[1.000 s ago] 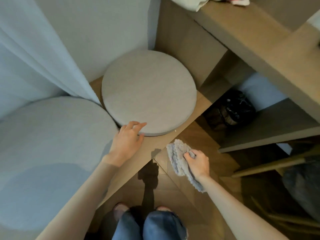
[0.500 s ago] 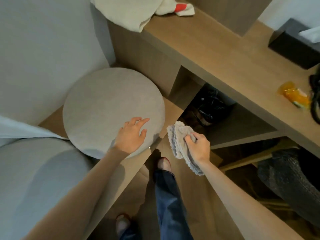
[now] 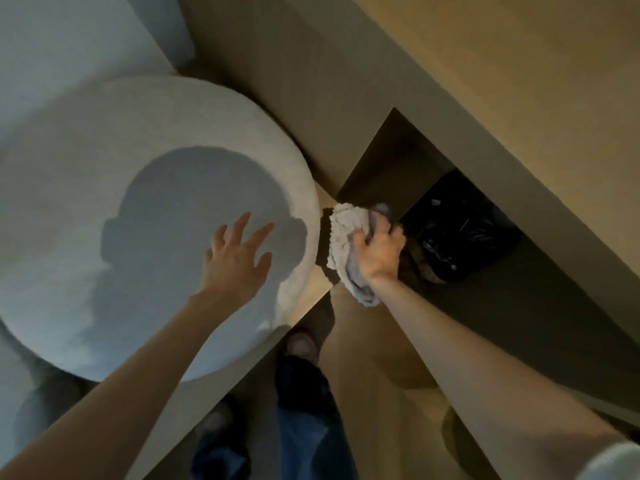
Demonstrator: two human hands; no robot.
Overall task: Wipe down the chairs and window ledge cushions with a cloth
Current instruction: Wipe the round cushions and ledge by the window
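Note:
A round grey cushion (image 3: 104, 161) lies on the wooden window ledge (image 3: 308, 292) and fills the left half of the view. My left hand (image 3: 235, 258) is over its right part with fingers spread and straight; whether the palm touches the fabric I cannot tell. My right hand (image 3: 379, 251) grips a bunched pale grey cloth (image 3: 343, 230) just off the cushion's right edge, above the ledge corner. The cloth hangs below my fist and is apart from the cushion.
A wooden desk (image 3: 485, 81) runs diagonally across the upper right, with an open shelf below holding a black bag (image 3: 464, 233). A second grey cushion (image 3: 20, 403) shows at the lower left. My legs in jeans (image 3: 304, 410) stand on the wooden floor beneath.
I have leaned in closer over the cushion, and my shadow now falls on it. My left hand has slid further onto the cushion. The right hand with the cloth has risen beside its edge.

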